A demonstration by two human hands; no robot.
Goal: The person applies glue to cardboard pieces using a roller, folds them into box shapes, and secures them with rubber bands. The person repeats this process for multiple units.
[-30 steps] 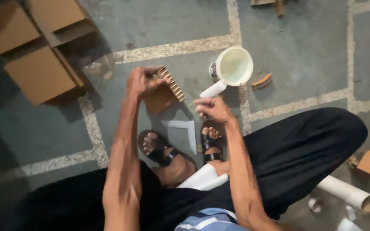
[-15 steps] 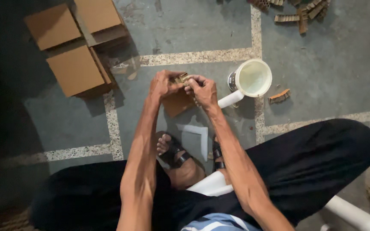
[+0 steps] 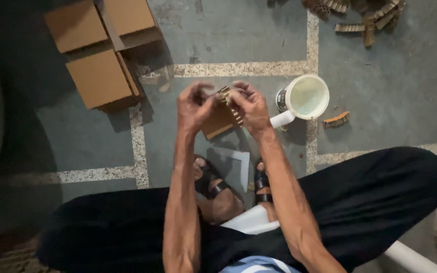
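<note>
Head view: left hand (image 3: 194, 105) and right hand (image 3: 251, 106) pinching brown corrugated cardboard piece (image 3: 219, 119) above grey floor (image 3: 228, 45); white plastic mug (image 3: 304, 98) sitting just beside right hand, bare floor lying beyond.

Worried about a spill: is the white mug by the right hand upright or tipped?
Upright. The white mug stands on the floor, round mouth facing up.

We count three flat cardboard boxes (image 3: 98, 77) on the floor and one white jug (image 3: 307, 97). One small corrugated strip (image 3: 336, 120) lies alone, and we see two sandals (image 3: 212, 183).
</note>
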